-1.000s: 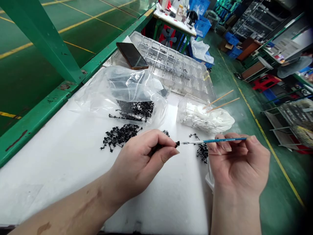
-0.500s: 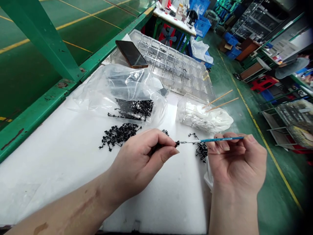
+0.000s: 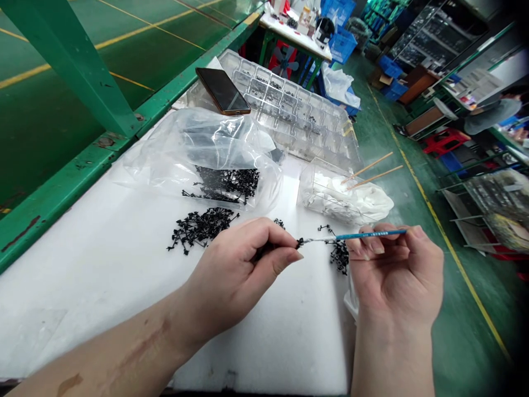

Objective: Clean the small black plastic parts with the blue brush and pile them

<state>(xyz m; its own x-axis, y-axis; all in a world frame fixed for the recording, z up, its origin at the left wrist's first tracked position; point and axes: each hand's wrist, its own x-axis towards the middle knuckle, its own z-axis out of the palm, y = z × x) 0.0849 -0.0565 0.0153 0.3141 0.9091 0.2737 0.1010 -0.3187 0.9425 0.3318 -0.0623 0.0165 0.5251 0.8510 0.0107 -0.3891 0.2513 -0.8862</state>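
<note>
My left hand [image 3: 248, 270] pinches a small black plastic part [image 3: 300, 242] between thumb and forefinger. Whether more parts lie under its curled fingers is hidden. In my right hand [image 3: 397, 270] is a slim blue-handled tool [image 3: 372, 234] with white print, held level by thumb and fingertips. Its thin, pale, metallic-looking tip meets the black part; how deep it goes I cannot tell. Behind the left hand lies a pile of black plastic parts [image 3: 202, 227] with thin stems. A smaller heap of black parts [image 3: 339, 256] sits beside the right hand, partly covered by it.
A clear plastic bag [image 3: 165, 157] with more black parts lies on the white tabletop [image 3: 103, 275]. Behind it are a phone [image 3: 225, 94] and a clear compartment tray [image 3: 289, 143]. A clear box [image 3: 308, 190] holds white material and two wooden sticks. A green metal frame [image 3: 82, 187] borders the left.
My right hand has shifted slightly left with the blue-handled tool, bringing its tip closer into the black part. My left hand stays in place.
</note>
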